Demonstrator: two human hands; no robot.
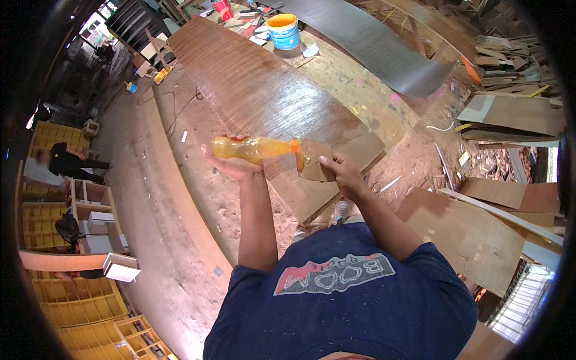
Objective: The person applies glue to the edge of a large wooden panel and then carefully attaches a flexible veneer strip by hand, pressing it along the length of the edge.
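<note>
The left hand [238,167] is cradling an amber bottle [258,147], palm turned up beneath it and fingertips curling around its far side. The bottle is lying nearly level in the air over the near part of a long brown sheet [252,84], its base pointing left and its mouth pointing right. It is looking glossy and see-through — yellow-orange along the body, catching pale highlights, narrowing toward the neck and ending in a brighter orange tip. At that tip it is meeting the left edge of a flat brown piece [316,155], where a shiny amber streak [300,162] is showing just below the mouth.

The right hand [343,172] is gripping the right end of this piece, thumb resting on the upper face. The piece is looking thin, stiff and roughly rectangular, with a few darker, wet-looking marks near the bottle.

Below, the long sheet is gleaming with a broad white sheen across its middle. Beyond it, a blue bucket [285,39] with a yellow-orange rim is standing beside a dark curved sheet [366,42].
</note>
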